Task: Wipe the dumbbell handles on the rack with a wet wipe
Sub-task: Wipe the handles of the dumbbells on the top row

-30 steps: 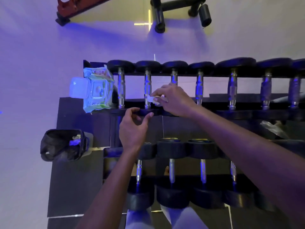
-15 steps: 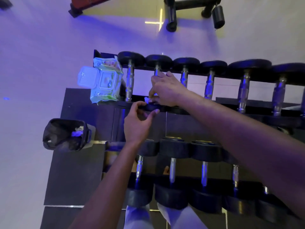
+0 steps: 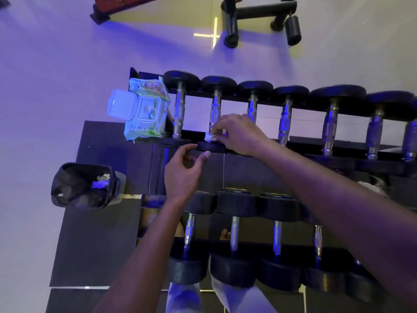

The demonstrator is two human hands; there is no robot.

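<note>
Right hand (image 3: 240, 134) grips wipe (image 3: 208, 137) against near end of second dumbbell handle (image 3: 214, 114) from left on rack (image 3: 316, 154). Left hand (image 3: 184, 172) fingers curl round that dumbbell's near head (image 3: 211, 148).

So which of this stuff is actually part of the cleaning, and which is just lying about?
Part of the job:
- wet wipe, held in the right hand
- dumbbell handle being wiped
- left hand gripping that dumbbell's near end
- wipes pack, lid open
- bin holding used wipes

Lying about:
- bench frame
- floor mat
</note>
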